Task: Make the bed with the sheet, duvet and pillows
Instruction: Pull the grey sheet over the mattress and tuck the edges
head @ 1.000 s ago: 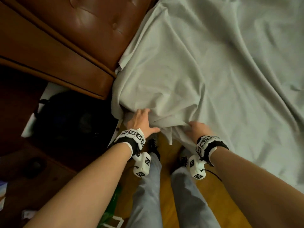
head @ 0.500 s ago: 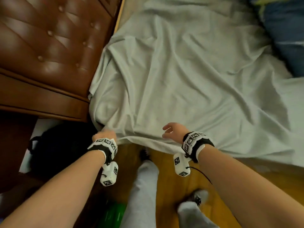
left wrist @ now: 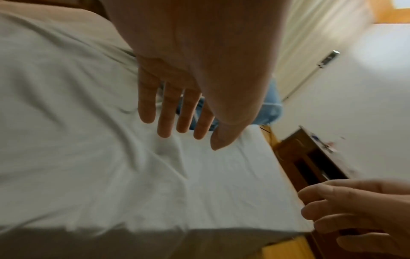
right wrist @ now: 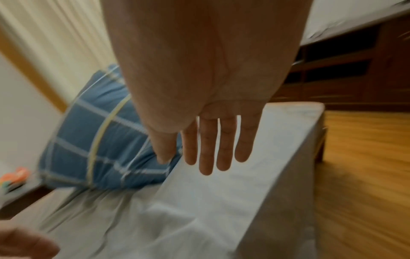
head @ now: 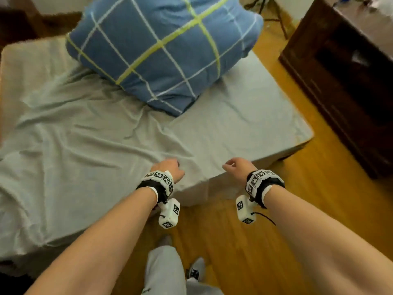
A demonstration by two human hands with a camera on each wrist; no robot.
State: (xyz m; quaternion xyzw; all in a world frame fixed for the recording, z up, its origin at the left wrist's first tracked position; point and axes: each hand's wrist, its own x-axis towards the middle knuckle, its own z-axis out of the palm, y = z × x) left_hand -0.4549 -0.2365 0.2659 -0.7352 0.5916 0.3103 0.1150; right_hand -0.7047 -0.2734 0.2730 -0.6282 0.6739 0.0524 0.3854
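Note:
A pale grey-green sheet (head: 85,145) lies wrinkled over the mattress, smoother toward its right end (head: 244,116). A blue duvet (head: 161,50) with white and yellow checks sits bundled at the far side, also seen in the right wrist view (right wrist: 93,140). My left hand (head: 168,169) hovers just above the sheet near the bed's near edge, fingers (left wrist: 164,112) straight and holding nothing. My right hand (head: 238,167) hangs over the near edge to the right, its fingers (right wrist: 208,145) straight and empty. No pillow is in view.
A dark wooden cabinet (head: 344,77) stands right of the bed across a strip of wood floor (head: 297,209). My legs and feet (head: 168,269) stand on the floor by the near bed edge. A pale curtain (right wrist: 55,43) hangs behind the duvet.
Both hands have let go of the sheet corner by the brown headboard. I have turned right along the bed; the headboard has left view and the duvet and cabinet have come in.

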